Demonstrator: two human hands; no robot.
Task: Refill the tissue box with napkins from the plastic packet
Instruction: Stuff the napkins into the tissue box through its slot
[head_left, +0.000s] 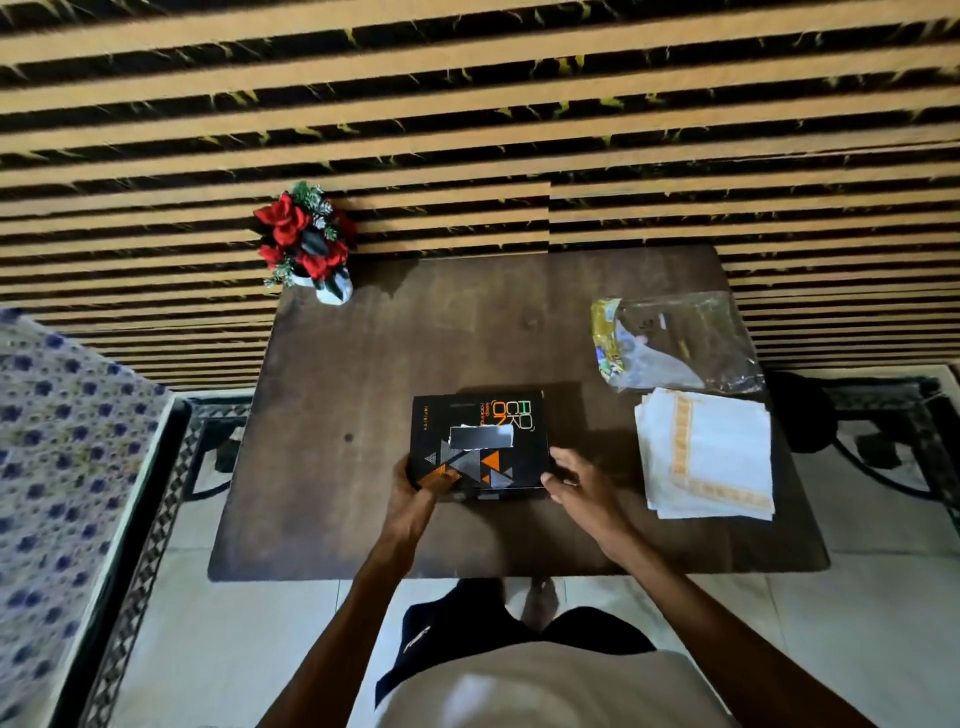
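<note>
A black tissue box (480, 441) with orange and grey triangles stands in the middle of the dark wooden table (363, 364), its top slot showing grey. My left hand (415, 491) grips the box's near left corner. My right hand (574, 483) touches its near right corner with fingers curled against the side. A stack of white napkins (709, 454) with orange borders lies to the right of the box. Behind the stack lies the clear plastic packet (675, 340) with a yellow end, looking flat.
A small white vase of red artificial roses (306, 244) stands at the table's far left corner. A striped wall runs behind the table. A patterned bed (57, 441) sits at the left. Tiled floor and my legs show below the near edge.
</note>
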